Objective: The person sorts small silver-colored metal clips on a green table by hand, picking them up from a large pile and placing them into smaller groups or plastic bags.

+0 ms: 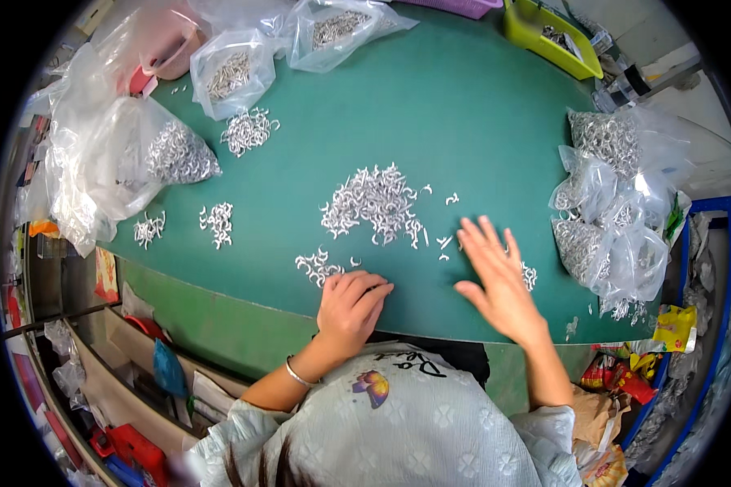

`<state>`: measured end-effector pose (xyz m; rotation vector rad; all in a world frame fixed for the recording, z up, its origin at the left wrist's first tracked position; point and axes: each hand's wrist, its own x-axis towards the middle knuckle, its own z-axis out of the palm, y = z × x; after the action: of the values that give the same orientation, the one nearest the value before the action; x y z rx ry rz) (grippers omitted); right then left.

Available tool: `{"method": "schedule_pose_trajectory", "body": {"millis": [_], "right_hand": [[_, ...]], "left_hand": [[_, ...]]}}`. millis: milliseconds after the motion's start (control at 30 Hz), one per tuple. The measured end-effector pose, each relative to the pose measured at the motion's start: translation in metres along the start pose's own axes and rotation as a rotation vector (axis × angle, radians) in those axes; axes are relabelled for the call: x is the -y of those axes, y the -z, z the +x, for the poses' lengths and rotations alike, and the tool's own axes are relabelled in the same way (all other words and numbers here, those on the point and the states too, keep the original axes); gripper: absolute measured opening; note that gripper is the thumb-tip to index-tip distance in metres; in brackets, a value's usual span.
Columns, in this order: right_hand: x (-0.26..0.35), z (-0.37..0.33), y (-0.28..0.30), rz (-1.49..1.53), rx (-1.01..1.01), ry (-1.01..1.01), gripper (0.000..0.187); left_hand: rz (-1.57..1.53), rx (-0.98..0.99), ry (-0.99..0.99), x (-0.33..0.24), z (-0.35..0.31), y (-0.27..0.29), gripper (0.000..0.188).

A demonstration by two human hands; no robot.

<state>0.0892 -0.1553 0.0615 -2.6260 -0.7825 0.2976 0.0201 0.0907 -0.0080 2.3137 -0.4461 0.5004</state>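
Hooks, small and silvery, lay in a little cluster (pixel 318 266) just beyond the left hand (pixel 351 302), which was curled knuckles-down on the green surface (pixel 463 122); whether it pinched anything, I couldn't tell. Right hand (pixel 495 276) lay flat, fingers spread, beside scattered pieces; the big pile (pixel 374 203) sat farther off.

A green bench (pixel 463 122) fills the view. At the centre lies a large heap of small silver hooks (pixel 374 203). The left hand (pixel 351 304), at about six o'clock, is curled knuckles-up on the bench, just beside a small cluster of hooks (pixel 317 265) at its eleven o'clock. The right hand (pixel 495 276), at about four o'clock from the heap, lies flat with fingers spread, a few loose hooks (pixel 444 243) near its fingertips. Clear bags of hooks (pixel 617 211) pile at three o'clock, more clear bags (pixel 162 154) at ten o'clock. A yellow tray (pixel 544 36) sits at one o'clock.
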Motion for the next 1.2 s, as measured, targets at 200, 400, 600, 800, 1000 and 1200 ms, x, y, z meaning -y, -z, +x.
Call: {"method": "schedule_pose_trajectory", "body": {"millis": [200,400,600,800,1000,1200], "right_hand": [[0.016,-0.024,-0.03,-0.137,0.054,-0.113,0.079],[0.02,-0.024,-0.034,-0.139,-0.015,-0.057,0.081],[0.022,-0.034,-0.04,-0.232,0.031,-0.105,0.074],[0.013,-0.053,-0.027,-0.318,-0.059,-0.218,0.07],[0.01,-0.045,-0.032,-0.287,-0.08,-0.228,0.064],[0.009,-0.035,-0.034,-0.325,-0.142,-0.274,0.07]], "left_hand": [[0.02,-0.02,0.003,0.0,-0.002,0.0,0.029],[0.01,-0.031,0.01,-0.003,0.001,-0.002,0.03],[0.016,-0.046,0.021,-0.002,-0.001,-0.003,0.03],[0.026,-0.033,0.024,-0.003,0.001,-0.003,0.029],[0.022,-0.028,0.021,-0.003,0.003,-0.002,0.03],[0.029,-0.039,0.018,-0.004,0.003,-0.002,0.03]]}}
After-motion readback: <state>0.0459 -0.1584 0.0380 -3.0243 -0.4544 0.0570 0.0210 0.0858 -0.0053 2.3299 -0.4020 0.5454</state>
